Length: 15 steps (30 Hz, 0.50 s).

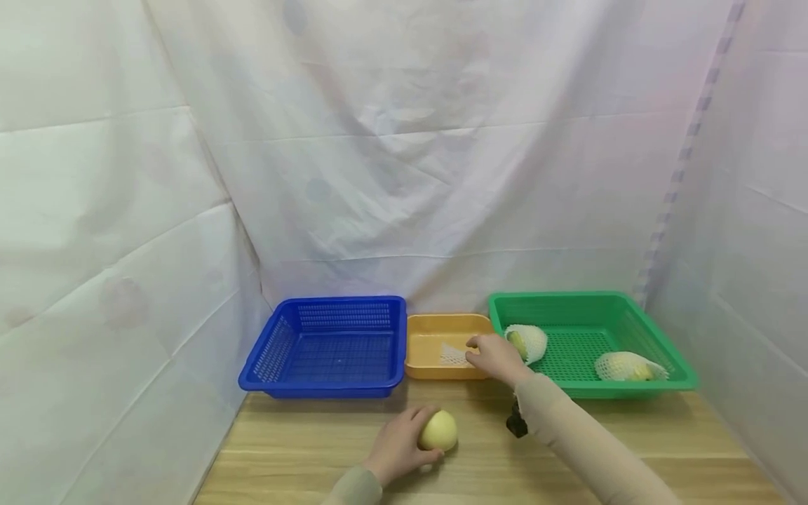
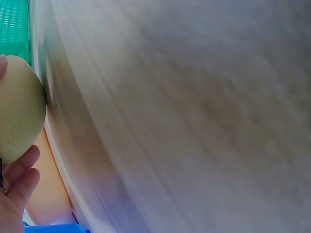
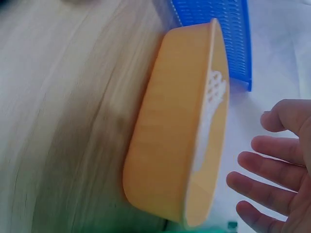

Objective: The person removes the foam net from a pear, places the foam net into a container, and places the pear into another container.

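My left hand [image 1: 404, 442] curls around a pale yellow pear [image 1: 439, 431] at the front of the wooden table. In the left wrist view the pear [image 2: 20, 109] shows fine speckles and a dark stem, with fingertips at its side. My right hand [image 1: 499, 358] hovers over the right part of a small orange tray [image 1: 419, 324], its fingers apart and holding nothing. A white foam net [image 1: 452, 355] lies inside that tray; in the right wrist view the net [image 3: 210, 114] shows above the rim, apart from the fingers.
A blue basket [image 1: 344, 386] stands left of the tray. To its right is a green basket [image 1: 587, 330] with two net-wrapped fruits, one at its left side [image 1: 534, 342] and one at front right [image 1: 621, 366]. White cloth [image 1: 404, 175] hangs behind and at both sides.
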Motion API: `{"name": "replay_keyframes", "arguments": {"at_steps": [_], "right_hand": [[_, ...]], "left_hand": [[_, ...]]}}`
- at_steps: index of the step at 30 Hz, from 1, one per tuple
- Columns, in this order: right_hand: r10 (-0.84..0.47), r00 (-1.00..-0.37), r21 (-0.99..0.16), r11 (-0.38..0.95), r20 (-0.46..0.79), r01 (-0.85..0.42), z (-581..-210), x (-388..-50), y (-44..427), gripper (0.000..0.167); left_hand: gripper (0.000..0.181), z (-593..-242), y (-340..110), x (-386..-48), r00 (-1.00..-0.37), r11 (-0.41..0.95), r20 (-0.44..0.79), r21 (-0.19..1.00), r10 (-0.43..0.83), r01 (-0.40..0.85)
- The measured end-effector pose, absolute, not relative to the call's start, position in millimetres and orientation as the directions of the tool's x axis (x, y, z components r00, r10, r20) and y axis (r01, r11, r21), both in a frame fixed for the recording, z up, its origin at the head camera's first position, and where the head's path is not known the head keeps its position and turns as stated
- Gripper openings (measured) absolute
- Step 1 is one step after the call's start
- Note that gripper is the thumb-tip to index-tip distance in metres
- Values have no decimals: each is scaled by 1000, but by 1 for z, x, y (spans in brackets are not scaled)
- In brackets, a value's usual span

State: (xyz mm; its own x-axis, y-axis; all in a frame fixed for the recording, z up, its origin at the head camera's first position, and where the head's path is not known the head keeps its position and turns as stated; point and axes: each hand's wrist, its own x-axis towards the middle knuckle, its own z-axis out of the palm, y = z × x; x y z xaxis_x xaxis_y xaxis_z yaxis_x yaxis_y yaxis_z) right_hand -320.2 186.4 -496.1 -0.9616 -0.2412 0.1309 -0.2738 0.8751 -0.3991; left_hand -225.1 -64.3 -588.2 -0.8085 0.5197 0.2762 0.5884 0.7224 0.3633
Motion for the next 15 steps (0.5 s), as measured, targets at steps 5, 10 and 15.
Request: {"name": "replay_keyframes", "arguments": {"at_steps": [5,10,15], "right_hand": [[-242,-946,-409,857,216,-313,-495,-305,202,28],[-268,-898,-355,849,350,-392,-505,-287,222,30],[-258,-877,-310,864,405,-397,-516,-275,240,48]], "left_hand": [[79,-586,-64,-225,-806,719,270,365,527,592],[79,-586,-65,-224,-806,717,276,369,523,591],[79,-587,-65,-223,-810,723,280,366,515,586]]}}
